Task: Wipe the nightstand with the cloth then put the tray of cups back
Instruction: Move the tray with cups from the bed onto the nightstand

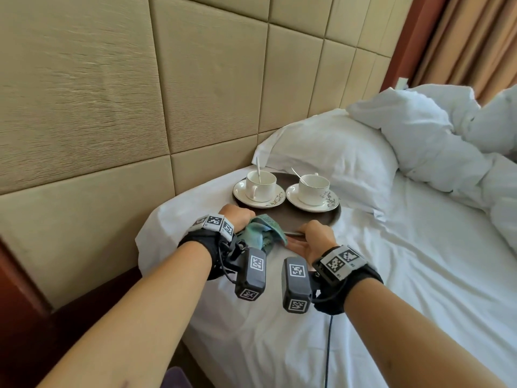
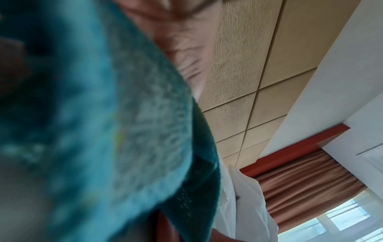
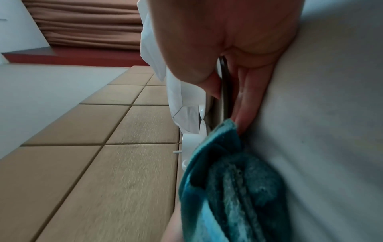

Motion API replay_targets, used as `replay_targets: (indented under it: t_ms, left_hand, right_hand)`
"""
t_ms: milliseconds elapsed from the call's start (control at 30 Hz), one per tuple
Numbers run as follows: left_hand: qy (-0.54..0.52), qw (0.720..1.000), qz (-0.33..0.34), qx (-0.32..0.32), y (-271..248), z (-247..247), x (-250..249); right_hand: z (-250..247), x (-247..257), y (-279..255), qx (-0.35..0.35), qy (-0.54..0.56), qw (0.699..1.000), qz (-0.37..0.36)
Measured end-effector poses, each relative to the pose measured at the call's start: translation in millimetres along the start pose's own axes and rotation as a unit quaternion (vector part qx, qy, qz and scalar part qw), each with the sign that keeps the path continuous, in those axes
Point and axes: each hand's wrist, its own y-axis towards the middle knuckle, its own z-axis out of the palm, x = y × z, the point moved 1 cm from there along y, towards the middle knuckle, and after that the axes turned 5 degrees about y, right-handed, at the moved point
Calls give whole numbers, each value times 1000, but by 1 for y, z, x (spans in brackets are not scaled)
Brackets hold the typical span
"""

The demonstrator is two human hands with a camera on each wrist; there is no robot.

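A dark round tray (image 1: 296, 218) lies on the white bed near the headboard. On it stand two white cups on saucers, the left cup (image 1: 260, 186) and the right cup (image 1: 313, 190), each with a spoon inside. My right hand (image 1: 316, 236) grips the tray's near edge (image 3: 225, 91), thumb (image 3: 199, 68) on top and fingers (image 3: 246, 101) underneath. My left hand (image 1: 237, 215) is curled at the tray's near-left edge with a bunched teal cloth (image 1: 260, 233) in it. The cloth (image 2: 93, 131) fills the left wrist view and hides the left fingers; whether they also hold the tray is unclear.
A white pillow (image 1: 330, 152) lies just behind the tray and a rumpled duvet (image 1: 436, 141) to its right. The padded beige headboard wall (image 1: 140, 93) rises at the left. Dark wooden furniture (image 1: 70, 317) stands low at the left of the bed.
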Motion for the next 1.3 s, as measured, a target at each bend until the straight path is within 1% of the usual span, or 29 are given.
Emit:
replay_targets:
  t_ms: [33, 100, 167, 233, 367, 467, 600, 767, 900, 1000, 1133, 1300]
  left_hand:
    - [-16, 1000, 8, -12, -1, 0, 2]
    - [-44, 999, -10, -16, -11, -5, 4]
    - [-23, 1000, -10, -16, -22, -10, 7]
    - [-10, 999, -7, -33, -33, -16, 11]
    - [-19, 998, -7, -56, -69, -32, 21]
    - [-38, 996, -6, -77, -104, -46, 34]
    - [-50, 990, -3, -129, -158, -71, 55]
    - [-85, 978, -43, -184, -248, -110, 92]
    - [-55, 964, -67, -252, -329, -140, 132]
    - [-34, 950, -100, -292, -382, -156, 172]
    - [-62, 932, -123, -337, -447, -170, 224]
    - [-84, 906, -169, -378, -517, -182, 284]
  right_hand:
    - [-2, 0, 0, 4, -2, 1000, 0]
    - [-4, -1, -7, 14, 3, 1000, 8]
    - [-4, -4, -17, 21, 9, 1000, 14]
    - [-4, -7, -25, 27, 11, 1000, 13]
    - [0, -11, -52, 54, -6, 999, -3]
    - [5, -14, -77, 91, -28, 995, -7]
    - [18, -23, -124, 146, -44, 988, -6]
    - [41, -45, -197, 233, -67, 970, 15]
    - [63, -79, -259, 295, -87, 951, 38]
    - [76, -113, -303, 341, -85, 934, 70]
    - [91, -161, -362, 386, -84, 913, 100]
    - [107, -219, -423, 431, -101, 886, 139]
